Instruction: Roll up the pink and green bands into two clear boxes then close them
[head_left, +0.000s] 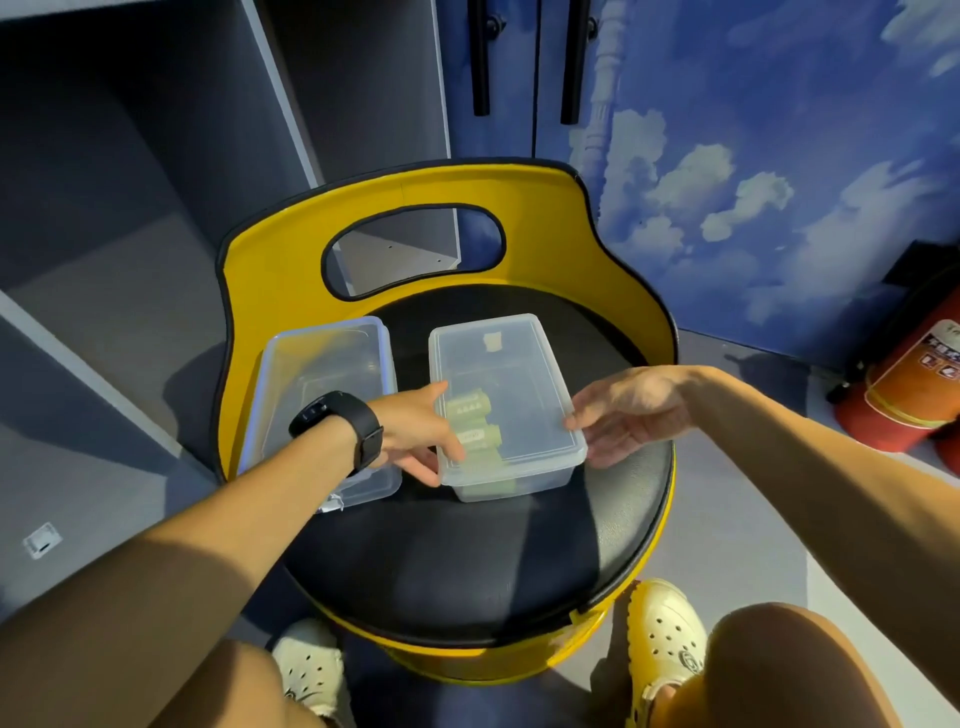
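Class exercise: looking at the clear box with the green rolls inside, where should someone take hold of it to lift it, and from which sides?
Probably by its two long side walls just under the lid rim, one hand from each side, as the left hand and right hand are placed now. The clear box is a lidded rectangle with nothing else to grip, and a level two-sided hold keeps the green rolls from shifting.

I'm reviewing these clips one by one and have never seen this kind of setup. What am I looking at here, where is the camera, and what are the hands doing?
There is no machine: a person wears one camera on the head, looking down at their own arms, knees and shoes. In front is a yellow chair with a black seat used as a work surface. On it sit two clear boxes. The right box has its lid on and shows rolled green bands inside. The left hand, with a black watch on its wrist, and the right hand touch that box's two sides. The left box looks empty, though I cannot be sure. No pink bands are visible.
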